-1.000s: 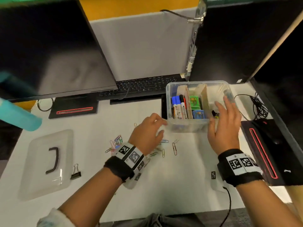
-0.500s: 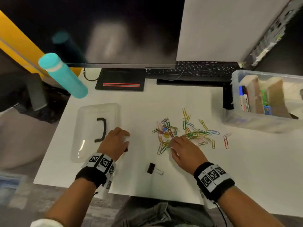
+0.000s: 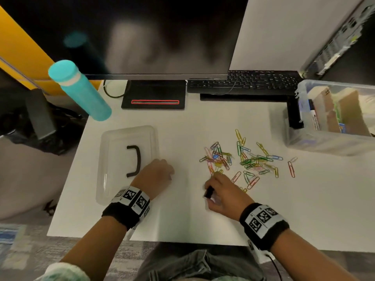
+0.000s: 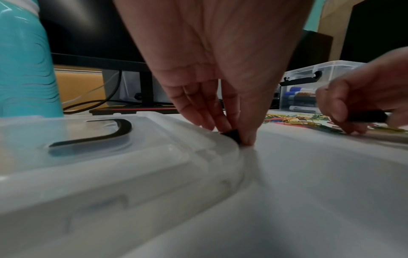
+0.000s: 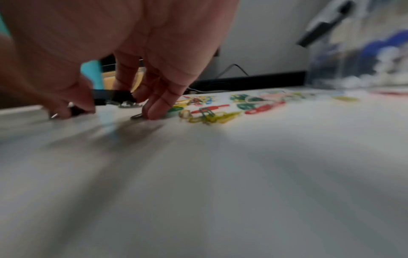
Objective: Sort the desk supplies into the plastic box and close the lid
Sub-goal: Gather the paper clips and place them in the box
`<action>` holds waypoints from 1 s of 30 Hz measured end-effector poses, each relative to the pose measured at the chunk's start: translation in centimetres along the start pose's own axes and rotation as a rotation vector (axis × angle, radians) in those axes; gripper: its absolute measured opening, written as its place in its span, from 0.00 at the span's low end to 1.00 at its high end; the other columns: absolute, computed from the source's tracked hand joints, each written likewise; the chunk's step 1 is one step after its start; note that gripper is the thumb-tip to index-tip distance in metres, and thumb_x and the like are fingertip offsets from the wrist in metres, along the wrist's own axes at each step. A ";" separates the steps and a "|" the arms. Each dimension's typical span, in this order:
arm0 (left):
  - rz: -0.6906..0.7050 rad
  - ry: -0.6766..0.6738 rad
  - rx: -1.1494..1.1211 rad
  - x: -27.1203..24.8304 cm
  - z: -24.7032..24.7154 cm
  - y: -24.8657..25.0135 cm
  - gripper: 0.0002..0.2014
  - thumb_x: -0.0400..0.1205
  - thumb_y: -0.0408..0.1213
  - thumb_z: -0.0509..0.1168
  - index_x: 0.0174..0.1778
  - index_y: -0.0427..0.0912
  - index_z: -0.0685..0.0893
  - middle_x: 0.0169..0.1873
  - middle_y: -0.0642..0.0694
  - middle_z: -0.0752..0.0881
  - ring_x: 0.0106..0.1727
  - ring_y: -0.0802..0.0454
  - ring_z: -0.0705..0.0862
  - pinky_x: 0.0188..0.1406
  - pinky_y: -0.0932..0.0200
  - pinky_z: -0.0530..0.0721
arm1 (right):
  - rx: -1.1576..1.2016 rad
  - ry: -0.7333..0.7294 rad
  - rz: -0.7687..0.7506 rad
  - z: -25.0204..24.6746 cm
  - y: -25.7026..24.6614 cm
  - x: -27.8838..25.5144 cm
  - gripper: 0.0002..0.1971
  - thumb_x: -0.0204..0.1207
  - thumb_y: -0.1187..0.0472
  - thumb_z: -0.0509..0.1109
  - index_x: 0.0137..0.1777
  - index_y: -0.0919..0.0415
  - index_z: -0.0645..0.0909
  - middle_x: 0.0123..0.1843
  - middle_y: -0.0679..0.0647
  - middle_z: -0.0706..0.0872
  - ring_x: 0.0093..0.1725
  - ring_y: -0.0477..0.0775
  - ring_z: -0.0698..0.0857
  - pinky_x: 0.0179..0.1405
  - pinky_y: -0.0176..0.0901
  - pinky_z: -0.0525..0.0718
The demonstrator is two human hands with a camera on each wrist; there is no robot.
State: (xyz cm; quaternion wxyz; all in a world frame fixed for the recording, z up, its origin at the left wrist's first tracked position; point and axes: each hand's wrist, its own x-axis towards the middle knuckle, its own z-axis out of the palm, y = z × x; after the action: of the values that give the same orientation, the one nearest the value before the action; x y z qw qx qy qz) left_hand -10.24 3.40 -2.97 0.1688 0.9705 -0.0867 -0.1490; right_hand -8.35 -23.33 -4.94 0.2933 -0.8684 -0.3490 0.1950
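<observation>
My left hand (image 3: 162, 174) sits at the near right corner of the clear lid (image 3: 121, 142), which lies flat on the white desk. In the left wrist view its fingertips (image 4: 247, 137) pinch a small black binder clip (image 4: 230, 135) against the lid's edge. My right hand (image 3: 215, 191) is just below the pile of coloured paper clips (image 3: 245, 159) and holds a second black binder clip (image 3: 209, 192) (image 5: 112, 96) between thumb and fingers, just above the desk. The open plastic box (image 3: 324, 142) with markers and other supplies stands at the far right.
A teal bottle (image 3: 81, 90) stands behind the lid at the desk's left edge. A monitor base (image 3: 154, 94) and a keyboard (image 3: 243, 82) line the back. The desk's front edge runs just below my wrists.
My right hand has drawn back from the paper clips and picked up the binder clip that lay on the desk. My left hand has stayed at the lid's corner.
</observation>
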 end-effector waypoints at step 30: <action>0.042 -0.071 0.062 4.5 -0.2 6.1 0.19 0.83 0.43 0.50 0.63 0.44 0.83 0.61 0.44 0.75 0.42 0.45 0.83 0.37 0.58 0.76 | -0.451 0.117 -0.022 -4.6 3.4 1.2 0.21 0.56 0.66 0.84 0.51 0.53 0.88 0.41 0.52 0.83 0.36 0.53 0.82 0.20 0.40 0.80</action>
State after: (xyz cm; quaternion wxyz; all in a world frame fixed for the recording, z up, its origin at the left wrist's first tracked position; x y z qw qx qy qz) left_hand -6.63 -3.15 -1.84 0.1386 0.9673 -0.1175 -0.1769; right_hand -3.36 -26.16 -3.89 0.1136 -0.9179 -0.3757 0.0582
